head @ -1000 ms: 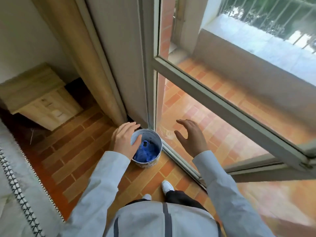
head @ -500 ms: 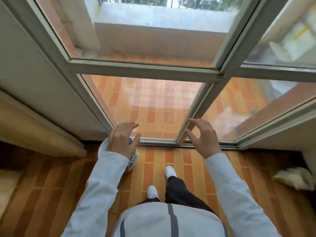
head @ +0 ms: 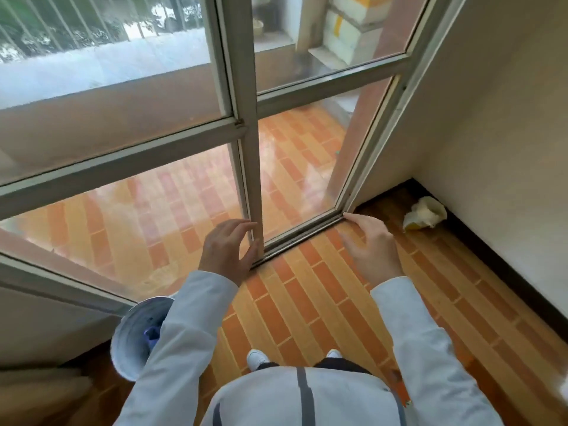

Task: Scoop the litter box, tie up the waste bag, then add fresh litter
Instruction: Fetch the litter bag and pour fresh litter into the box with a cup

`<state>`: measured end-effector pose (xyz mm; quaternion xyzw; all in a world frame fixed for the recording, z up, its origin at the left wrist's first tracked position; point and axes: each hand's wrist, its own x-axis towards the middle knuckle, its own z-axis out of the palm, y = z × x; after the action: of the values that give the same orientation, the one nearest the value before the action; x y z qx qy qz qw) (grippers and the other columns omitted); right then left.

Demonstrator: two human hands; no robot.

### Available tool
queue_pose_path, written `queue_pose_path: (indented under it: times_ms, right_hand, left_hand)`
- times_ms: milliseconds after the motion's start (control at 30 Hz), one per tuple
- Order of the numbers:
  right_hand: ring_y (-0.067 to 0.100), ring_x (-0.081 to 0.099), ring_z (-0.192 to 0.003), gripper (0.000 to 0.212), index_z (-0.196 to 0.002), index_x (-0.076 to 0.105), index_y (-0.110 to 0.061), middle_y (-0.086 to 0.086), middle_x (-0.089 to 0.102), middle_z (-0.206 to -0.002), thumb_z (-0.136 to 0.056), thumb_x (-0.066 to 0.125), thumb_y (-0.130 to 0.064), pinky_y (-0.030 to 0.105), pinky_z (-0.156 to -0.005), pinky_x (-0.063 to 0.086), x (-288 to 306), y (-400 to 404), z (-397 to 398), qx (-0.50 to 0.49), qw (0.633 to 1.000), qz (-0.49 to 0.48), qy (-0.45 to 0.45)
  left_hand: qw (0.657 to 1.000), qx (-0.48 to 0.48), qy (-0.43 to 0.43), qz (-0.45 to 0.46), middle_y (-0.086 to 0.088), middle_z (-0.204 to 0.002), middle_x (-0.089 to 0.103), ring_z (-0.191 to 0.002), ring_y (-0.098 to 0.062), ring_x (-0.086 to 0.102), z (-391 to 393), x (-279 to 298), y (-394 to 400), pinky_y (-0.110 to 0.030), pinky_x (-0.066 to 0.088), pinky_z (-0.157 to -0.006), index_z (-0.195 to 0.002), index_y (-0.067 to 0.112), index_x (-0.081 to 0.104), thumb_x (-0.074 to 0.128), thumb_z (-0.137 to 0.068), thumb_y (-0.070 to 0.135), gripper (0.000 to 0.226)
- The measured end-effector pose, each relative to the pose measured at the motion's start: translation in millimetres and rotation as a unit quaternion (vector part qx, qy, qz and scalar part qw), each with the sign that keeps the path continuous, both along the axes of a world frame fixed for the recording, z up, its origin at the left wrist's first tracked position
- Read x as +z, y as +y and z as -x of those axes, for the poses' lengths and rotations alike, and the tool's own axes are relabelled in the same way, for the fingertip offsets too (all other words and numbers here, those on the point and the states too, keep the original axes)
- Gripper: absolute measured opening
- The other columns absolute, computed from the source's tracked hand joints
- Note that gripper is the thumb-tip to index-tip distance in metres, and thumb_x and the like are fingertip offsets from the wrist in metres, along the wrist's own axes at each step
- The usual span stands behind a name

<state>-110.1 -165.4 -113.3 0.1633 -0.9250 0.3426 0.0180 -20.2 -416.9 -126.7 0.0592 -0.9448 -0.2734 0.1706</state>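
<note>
A white bucket (head: 132, 330) with something blue inside stands on the tiled floor at the lower left, partly hidden behind my left sleeve. My left hand (head: 227, 250) is raised in front of the glass door frame, fingers relaxed, holding nothing. My right hand (head: 368, 244) hovers over the floor near the door's bottom track, fingers spread and empty. No litter box, scoop or waste bag shows in this view.
A glass sliding door (head: 249, 118) fills the upper view, with a balcony beyond. A crumpled pale bag or cloth (head: 425, 213) lies in the right corner by the wall (head: 491, 149). A curtain (head: 37, 392) sits at the lower left. My feet (head: 258, 359) stand on orange floor tiles.
My view has swung right along the door. My left hand has come off the bucket, which now lies behind my left arm. Both hands stay empty.
</note>
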Motion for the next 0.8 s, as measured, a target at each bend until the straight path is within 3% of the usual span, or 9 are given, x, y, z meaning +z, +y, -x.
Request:
queue_pose_path:
  times_ms: [367,567,800]
  right_hand:
    - [0.017,0.051,-0.118,0.033,-0.122,0.061,-0.017,0.004,0.062,-0.121,-0.091,0.061,-0.024,0.024,-0.096,0.038,-5.1,132.7,-19.4,-0.125,0.992,0.004,0.014]
    - [0.016,0.05,-0.12,0.034,-0.124,0.059,-0.018,0.002,0.06,-0.125,-0.092,0.057,-0.028,0.032,-0.099,0.043,-5.3,222.5,-37.4,-0.196,0.981,0.002,-0.002]
    - [0.017,0.051,-0.12,0.035,-0.125,0.059,-0.015,0.005,0.061,-0.125,-0.091,0.06,-0.023,0.023,-0.096,0.037,-6.7,296.8,-39.5,-0.248,0.969,-0.009,-0.017]
  left_hand:
    - [0.991,-0.132,-0.003,0.027,-0.011,-0.107,0.068,-0.103,-0.031,0.062,48.3,0.9,118.2,-0.047,0.05,-0.089,-0.106,0.007,0.067,0.068,-0.082,0.015,0.025]
    - [0.978,-0.203,-0.025,0.041,-0.011,-0.115,0.066,-0.111,-0.033,0.058,68.5,2.3,201.6,-0.051,0.046,-0.093,-0.113,0.01,0.064,0.062,-0.087,0.02,0.028]
    - [0.964,-0.256,-0.045,0.051,-0.012,-0.118,0.064,-0.113,-0.033,0.056,102.2,3.2,281.0,-0.052,0.044,-0.094,-0.116,0.008,0.063,0.059,-0.088,0.018,0.03]
